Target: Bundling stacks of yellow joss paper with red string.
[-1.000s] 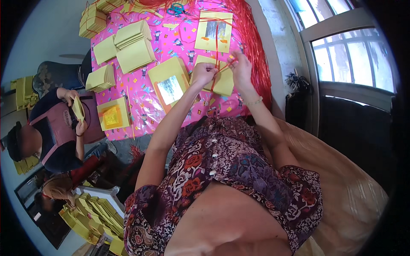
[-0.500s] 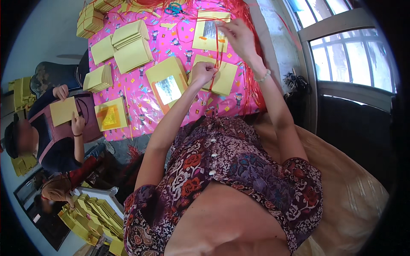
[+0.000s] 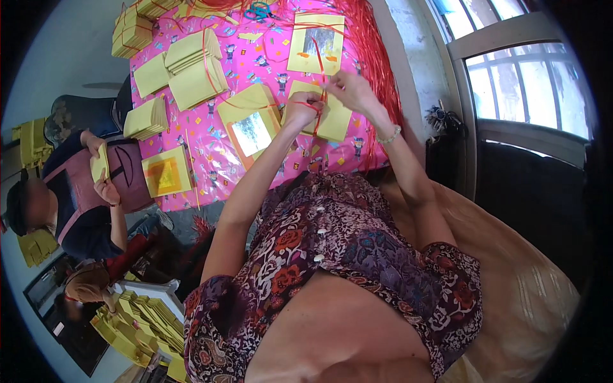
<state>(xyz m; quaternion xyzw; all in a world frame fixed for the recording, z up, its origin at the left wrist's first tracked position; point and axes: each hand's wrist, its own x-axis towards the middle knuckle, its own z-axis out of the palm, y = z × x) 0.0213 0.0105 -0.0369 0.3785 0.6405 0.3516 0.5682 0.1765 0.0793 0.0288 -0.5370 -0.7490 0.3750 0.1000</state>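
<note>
A red plastic string [image 3: 320,59] runs upright over a stack of yellow paper [image 3: 336,121] at the table's near right. My left hand [image 3: 302,108] is closed on the string over the stack's left part, with a loop of it around the fingers. Just to the right, my right hand [image 3: 352,90] pinches the same string a little higher up. The string's loose upper end lies across a yellow sheet with a silver patch [image 3: 297,60] beyond my hands. Another yellow stack with a silver square [image 3: 251,133] is beside my left forearm.
Several yellow paper stacks [image 3: 198,83] stand on the pink patterned table cover [image 3: 211,159]. Long red strings [image 3: 382,83] hang along its right edge. Blue-handled scissors [image 3: 258,11] lie at the far side. At the left, a co-worker [image 3: 96,185] folds yellow paper beside a sheet with an orange square [image 3: 165,172].
My right hand has come down and nearer my left hand, drawing the string. A loop now shows around my left fingers. The co-worker's yellow sheet has been folded narrower.
</note>
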